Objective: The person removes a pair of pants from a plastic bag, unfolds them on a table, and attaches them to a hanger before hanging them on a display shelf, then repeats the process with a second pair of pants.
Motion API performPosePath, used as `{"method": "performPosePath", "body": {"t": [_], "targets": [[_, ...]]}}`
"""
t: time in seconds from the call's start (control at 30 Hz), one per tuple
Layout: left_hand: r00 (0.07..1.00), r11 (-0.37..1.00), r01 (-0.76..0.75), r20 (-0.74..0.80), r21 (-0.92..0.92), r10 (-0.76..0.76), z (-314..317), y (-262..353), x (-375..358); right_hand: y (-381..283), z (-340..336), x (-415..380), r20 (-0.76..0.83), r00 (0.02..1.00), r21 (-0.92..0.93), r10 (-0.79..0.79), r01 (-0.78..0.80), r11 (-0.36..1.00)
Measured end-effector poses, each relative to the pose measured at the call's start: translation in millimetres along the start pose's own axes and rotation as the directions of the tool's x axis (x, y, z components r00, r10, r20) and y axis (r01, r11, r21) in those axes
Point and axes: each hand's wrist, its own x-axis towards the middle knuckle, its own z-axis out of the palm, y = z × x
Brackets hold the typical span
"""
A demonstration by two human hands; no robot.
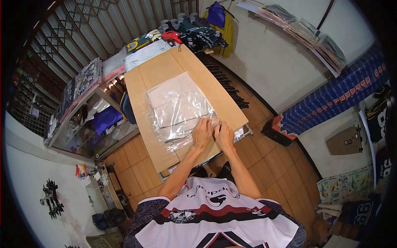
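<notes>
A clear plastic bag with folded pale cloth inside lies flat on the wooden tabletop. My left hand and my right hand are close together at the bag's near right corner. The fingers of both are bent and pressed together on the bunched plastic there. A pinkish-red strip shows along the bag's near edge, left of my left hand.
A red tape dispenser, white packets and a pile of dark clothing are at the table's far end. Left stands a glass display case; right, a stack of blue boxes.
</notes>
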Motion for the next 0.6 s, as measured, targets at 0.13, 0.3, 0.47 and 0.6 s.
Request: {"method": "performPosePath", "body": {"t": [0.13,0.3,0.47,0.6], "targets": [[0.998,0.999,0.002,0.067,-0.041,0.001,-10.2,7.3,-10.0,2.1,4.1,2.3,-0.021,1.000,0.050,0.021,-0.020,0.999],[0.992,0.994,-0.109,0.063,0.010,0.108,-23.9,2.1,-20.7,-12.4,-8.2,-2.1,0.083,0.995,0.131,0.049,-0.060,0.990],[0.996,0.986,0.084,0.036,-0.146,-0.079,-38.7,10.5,-11.0,-10.5,-4.3,-5.2,0.087,0.993,0.102,0.078,-0.086,0.991],[0.994,0.996,0.033,-0.102,-0.086,-0.042,-56.9,6.2,8.3,-8.4,3.6,-8.6,-0.023,0.998,0.051,0.055,-0.054,0.997]]}}
